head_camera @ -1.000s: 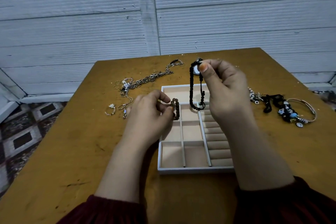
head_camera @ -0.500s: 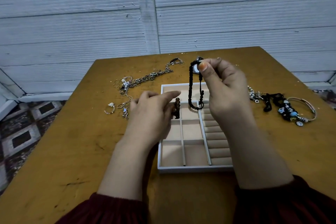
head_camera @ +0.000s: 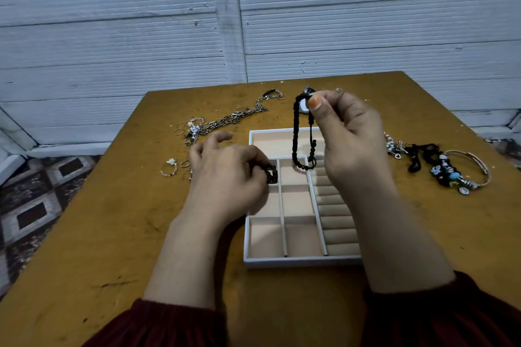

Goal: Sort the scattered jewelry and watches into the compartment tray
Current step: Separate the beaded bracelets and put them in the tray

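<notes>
Curling tighter than before, the left hand (head_camera: 225,175) grips the bead bracelet (head_camera: 272,174) over the tray (head_camera: 296,261). The right hand (head_camera: 346,132) still pinches the cord bracelet (head_camera: 295,135); chains (head_camera: 225,121) lie beyond.

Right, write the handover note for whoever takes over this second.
Right hand: pinches the black braided bracelet, which dangles over the tray.
Left hand: grips a dark bead bracelet at the tray's upper-left small compartment.
Done: nothing lies released in the compartments in view.
Left: both held pieces; the chains and ring left of the tray; the charm-bracelet pile to its right.
</notes>
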A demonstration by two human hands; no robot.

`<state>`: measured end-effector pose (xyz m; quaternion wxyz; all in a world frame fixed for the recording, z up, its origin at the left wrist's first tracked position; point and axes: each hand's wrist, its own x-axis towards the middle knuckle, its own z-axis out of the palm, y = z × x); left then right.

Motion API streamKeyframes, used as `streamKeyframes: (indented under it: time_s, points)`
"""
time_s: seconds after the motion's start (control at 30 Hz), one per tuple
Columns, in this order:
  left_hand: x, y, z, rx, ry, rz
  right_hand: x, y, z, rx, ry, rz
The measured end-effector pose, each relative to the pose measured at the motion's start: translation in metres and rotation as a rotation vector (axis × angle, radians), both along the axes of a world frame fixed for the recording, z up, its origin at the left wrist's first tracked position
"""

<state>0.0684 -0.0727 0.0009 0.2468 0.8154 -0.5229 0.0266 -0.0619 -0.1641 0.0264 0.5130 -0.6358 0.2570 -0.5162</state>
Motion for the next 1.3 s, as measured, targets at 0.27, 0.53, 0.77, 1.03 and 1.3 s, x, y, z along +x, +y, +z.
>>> streamKeyframes:
  time_s: [0.27, 0.53, 0.77, 1.03, 1.3]
  points:
    - [0.002, -0.001, -0.005, -0.012, 0.013, 0.028, 0.001, -0.001, -0.002, -0.008, 0.002, 0.005]
    - [0.009, 0.004, -0.006, -0.022, 0.128, -0.009, 0.001, -0.001, -0.002, -0.022, 0.016, -0.001]
    - [0.016, 0.029, -0.009, -0.013, 0.214, -0.005, -0.002, 0.002, 0.000, -0.009, 0.011, 0.010]
    - [0.002, 0.065, -0.025, 0.136, 0.013, 0.042, -0.005, 0.008, -0.002, -0.028, 0.007, 0.001]
    - [-0.007, 0.059, -0.029, 0.354, 0.004, 0.091, -0.002, 0.019, -0.005, -0.034, 0.011, -0.006]
